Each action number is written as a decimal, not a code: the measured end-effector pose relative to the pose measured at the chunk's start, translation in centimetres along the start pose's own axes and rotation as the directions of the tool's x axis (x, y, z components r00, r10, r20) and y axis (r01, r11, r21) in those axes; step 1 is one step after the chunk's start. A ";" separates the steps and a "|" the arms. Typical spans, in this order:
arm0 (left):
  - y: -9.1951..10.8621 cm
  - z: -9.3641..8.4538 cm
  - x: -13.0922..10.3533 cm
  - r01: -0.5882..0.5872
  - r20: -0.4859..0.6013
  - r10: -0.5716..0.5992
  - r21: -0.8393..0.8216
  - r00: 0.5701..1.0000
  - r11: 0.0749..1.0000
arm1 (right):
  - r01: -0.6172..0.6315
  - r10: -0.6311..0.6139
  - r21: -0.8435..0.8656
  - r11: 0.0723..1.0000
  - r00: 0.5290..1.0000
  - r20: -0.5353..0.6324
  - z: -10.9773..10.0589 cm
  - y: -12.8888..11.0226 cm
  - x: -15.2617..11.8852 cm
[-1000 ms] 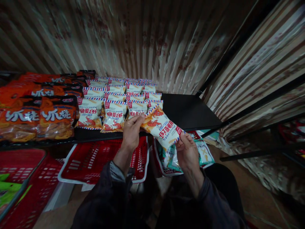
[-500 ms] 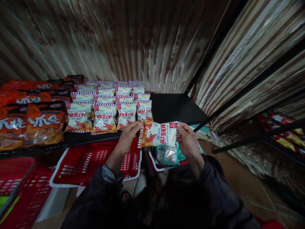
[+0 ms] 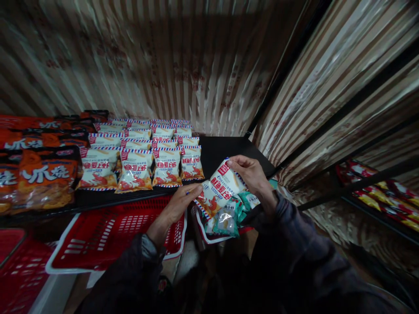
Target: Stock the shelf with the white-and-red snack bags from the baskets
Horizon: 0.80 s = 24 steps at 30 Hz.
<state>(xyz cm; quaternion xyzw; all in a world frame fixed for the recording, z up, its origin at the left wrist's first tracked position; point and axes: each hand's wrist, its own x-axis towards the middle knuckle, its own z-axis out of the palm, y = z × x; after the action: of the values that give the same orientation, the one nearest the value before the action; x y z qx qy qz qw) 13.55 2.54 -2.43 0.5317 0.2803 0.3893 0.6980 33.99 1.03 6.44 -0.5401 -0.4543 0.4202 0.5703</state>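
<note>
Between my hands is a white and orange snack bag (image 3: 218, 189) with red lettering, tilted, its top toward the upper right. My right hand (image 3: 250, 174) pinches its upper corner. My left hand (image 3: 176, 203) has its fingers closed at the bag's lower left edge. Matching white snack bags (image 3: 135, 170) stand upright in rows on the black shelf (image 3: 229, 150), left of the bag I hold. Beneath the held bag, a basket with a white rim (image 3: 204, 235) contains green snack bags (image 3: 227, 218).
Orange and black snack bags (image 3: 49, 176) fill the shelf's left end. A red basket (image 3: 114, 231) with a white rim sits below the shelf front, and another red basket (image 3: 29, 266) is further left. Red and yellow packets (image 3: 382, 187) lie on a rack at right, behind black metal bars.
The held bag has turned from lying sideways to a tilted, more upright position, and my right hand is now higher than my left. The view has shifted slightly to the right.
</note>
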 end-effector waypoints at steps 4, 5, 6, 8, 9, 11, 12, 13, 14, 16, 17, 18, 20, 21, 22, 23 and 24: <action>0.0 0.3 0.1 -0.029 -0.085 0.042 0.151 0.996 0.988 | 0.018 -0.017 -0.059 0.998 1.000 0.014 0.0 0.1 0.7; 0.1 0.4 0.0 -0.032 -0.097 0.051 0.188 0.994 0.982 | 0.033 -0.032 -0.071 0.997 0.999 0.011 0.0 0.2 0.9; 0.1 0.4 0.0 -0.035 -0.105 0.059 0.217 0.993 0.976 | 0.050 -0.049 -0.085 0.995 0.999 0.009 0.0 0.3 1.1; -0.1 0.6 0.0 -0.042 -0.117 0.072 0.247 0.991 0.968 | 0.076 -0.076 -0.118 0.990 0.997 0.009 -0.1 0.5 1.5; -0.1 0.6 0.0 -0.042 -0.121 0.075 0.251 0.990 0.967 | 0.080 -0.079 -0.132 0.988 0.997 0.010 -0.1 0.6 1.7; -0.3 0.8 0.0 -0.041 -0.131 0.074 0.240 0.989 0.970 | 0.064 -0.062 -0.151 0.986 0.998 0.016 -0.2 0.8 2.0; -0.4 0.8 0.1 -0.038 -0.135 0.070 0.227 0.988 0.973 | 0.045 -0.042 -0.159 0.986 0.999 0.027 -0.2 0.8 2.2; -0.5 0.9 0.1 -0.034 -0.139 0.064 0.210 0.988 0.977 | 0.027 -0.021 -0.166 0.986 0.999 0.039 -0.2 0.8 2.3; -0.6 0.9 0.2 -0.031 -0.144 0.060 0.193 0.988 0.981 | 0.012 -0.003 -0.173 0.985 0.999 0.054 -0.3 0.8 2.3; -0.8 1.0 0.2 -0.036 -0.145 0.061 0.169 0.988 0.985 | -0.007 0.024 -0.187 0.982 0.996 0.089 -0.6 0.7 2.2; -1.0 0.9 0.3 -0.042 -0.147 0.067 0.167 0.987 0.985 | -0.013 0.033 -0.192 0.981 0.994 0.103 -0.7 0.7 2.1; -1.1 0.9 0.3 -0.050 -0.154 0.077 0.169 0.985 0.984 | -0.021 0.044 -0.197 0.980 0.993 0.113 -0.9 0.7 2.0; -1.4 0.7 0.4 -0.063 -0.182 0.097 0.182 0.978 0.981 | -0.040 0.066 -0.205 0.978 0.990 0.121 -1.4 0.7 1.7; -1.5 0.5 0.4 -0.065 -0.200 0.103 0.186 0.974 0.980 | -0.049 0.074 -0.201 0.978 0.990 0.120 -1.6 0.8 1.6; -1.5 0.4 0.4 -0.066 -0.216 0.107 0.188 0.970 0.980 | -0.057 0.080 -0.187 0.981 0.990 0.119 -1.8 1.0 1.4; -1.5 0.3 0.3 -0.066 -0.225 0.107 0.185 0.968 0.980 | -0.067 0.088 -0.168 0.983 0.989 0.119 -1.9 1.1 1.3; -1.5 0.3 0.3 -0.064 -0.230 0.105 0.181 0.968 0.981 | -0.081 0.099 -0.147 0.986 0.988 0.120 -2.1 1.3 1.2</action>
<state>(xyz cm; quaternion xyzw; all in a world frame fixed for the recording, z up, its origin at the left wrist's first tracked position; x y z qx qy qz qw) 14.31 2.46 -3.83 0.5508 0.3717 0.4541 0.5935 36.31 1.78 5.18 -0.5715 -0.4936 0.4457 0.4807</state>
